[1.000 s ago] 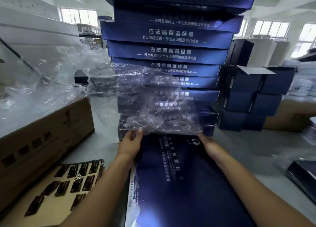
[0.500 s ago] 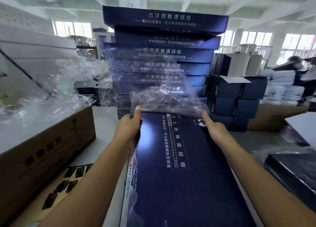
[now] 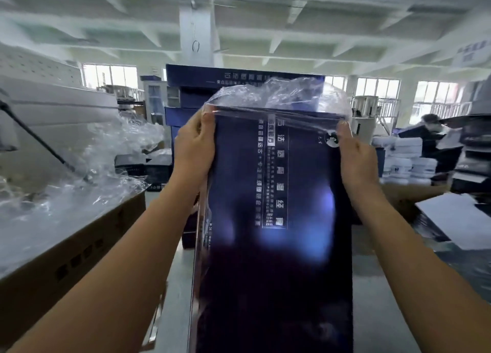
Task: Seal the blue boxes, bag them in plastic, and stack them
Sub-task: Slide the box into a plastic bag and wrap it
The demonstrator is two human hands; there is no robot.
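Observation:
A long dark blue box with white lettering stands tilted up in front of me, inside a clear plastic bag whose loose end bunches above its top edge. My left hand grips the box's upper left corner with plastic under the thumb. My right hand holds the upper right corner in the same way. Behind the raised box rises a tall stack of blue boxes, mostly hidden by it.
A brown carton heaped with clear plastic bags stands at the left. At the right are dark boxes and white sheets, stacked white tubs, and a person further back.
Both hands have lifted the bagged box from lying flat to nearly upright, high in front of the stack. The view has tilted up toward the ceiling.

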